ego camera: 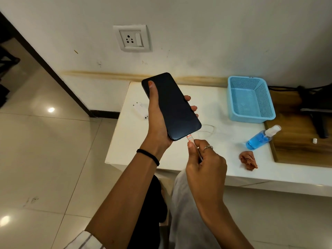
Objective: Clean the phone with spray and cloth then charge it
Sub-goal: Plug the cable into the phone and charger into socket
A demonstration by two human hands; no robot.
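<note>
So, mid-frame the left hand (158, 121) grips a dark, glossy rectangular phone (172, 106) above the white tabletop (161, 155), thumb lying along its screen and fingertips wrapped round the far edge. Just below it, the right hand (204, 164) pinches the white charging cable's plug (189, 138) right at the phone's bottom edge; can't tell if it's fully seated. The thin cable (209, 128) loops on the tabletop behind. A white charger adapter (141, 111) lies left of the phone, and the white wall socket (132, 38) sits in the upper middle. Off to the right: a light blue perforated plastic basket (250, 99), a clear spray bottle of blue liquid (261, 138) lying on its side, and a crumpled brownish-orange cloth (248, 160) below it.
</note>
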